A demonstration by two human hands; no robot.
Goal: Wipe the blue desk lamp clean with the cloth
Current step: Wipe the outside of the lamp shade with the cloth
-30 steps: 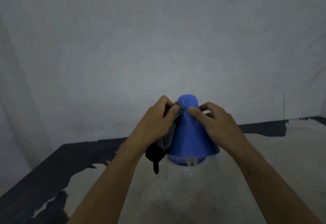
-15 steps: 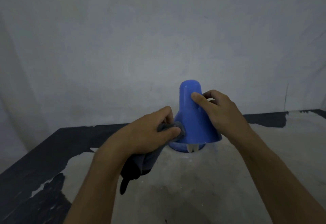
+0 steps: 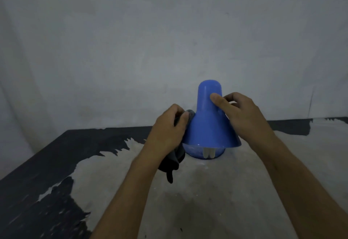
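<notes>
The blue plastic cone-shaded desk lamp [image 3: 210,125] stands on the paint-worn surface [image 3: 207,191]. The left hand [image 3: 166,131] pinches the dark grey cloth [image 3: 172,160] against its shade; the right hand [image 3: 243,114] clasps its neck. Likely light, smooth and slippery, so steadying there suits.

The blue cone-shaped lamp shade [image 3: 209,125] looks like smooth plastic with a soft, half-glossy finish. The dark grey cloth [image 3: 172,160] is soft, matt fabric and hangs in folds. The table top [image 3: 207,201] is rough and matt, its black coating [image 3: 47,163] peeled off in ragged patches. The pale wall [image 3: 150,41] behind is matt.
</notes>
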